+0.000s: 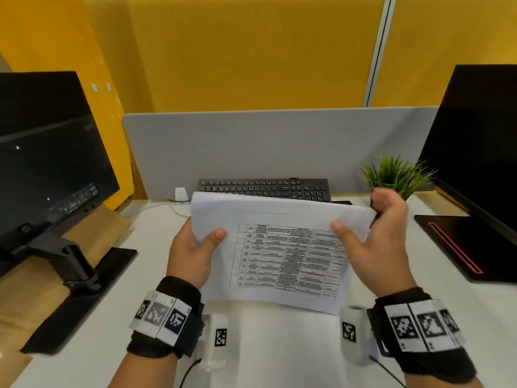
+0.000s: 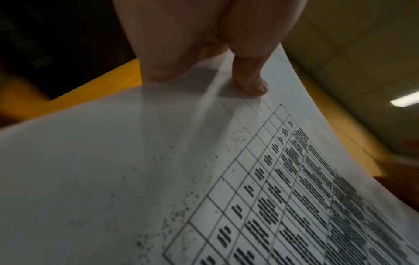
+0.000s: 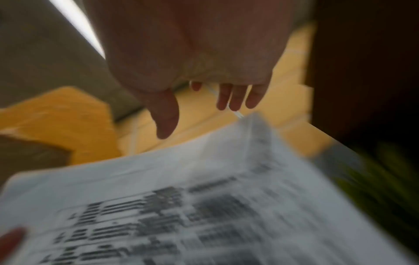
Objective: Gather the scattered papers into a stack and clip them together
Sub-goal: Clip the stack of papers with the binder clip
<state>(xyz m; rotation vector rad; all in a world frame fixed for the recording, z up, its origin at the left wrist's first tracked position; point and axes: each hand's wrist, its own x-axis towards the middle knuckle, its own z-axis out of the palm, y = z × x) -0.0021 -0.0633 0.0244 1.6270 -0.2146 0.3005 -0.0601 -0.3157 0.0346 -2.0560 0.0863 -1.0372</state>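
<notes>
A stack of white papers [image 1: 279, 219] with a printed table on the top sheet is held above the white desk [image 1: 279, 345], tilted toward me. My left hand [image 1: 207, 242] grips its left edge, thumb on top and fingers hidden underneath. In the left wrist view the thumb [image 2: 251, 84] presses on the papers [image 2: 158, 179]. My right hand [image 1: 372, 236] sits at the upper right corner, thumb lying over the sheet. In the blurred right wrist view the right hand [image 3: 192, 53] shows thumb and fingers spread apart above the papers [image 3: 204, 206], pinching nothing. No clip is visible.
A black keyboard [image 1: 265, 189] lies behind the papers against a grey divider [image 1: 265, 144]. A monitor [image 1: 47, 152] on a black base [image 1: 84, 292] stands left. Another monitor [image 1: 481, 141] and its red-lined base [image 1: 464, 245] stand right. A small plant [image 1: 394, 172] is beyond my right hand.
</notes>
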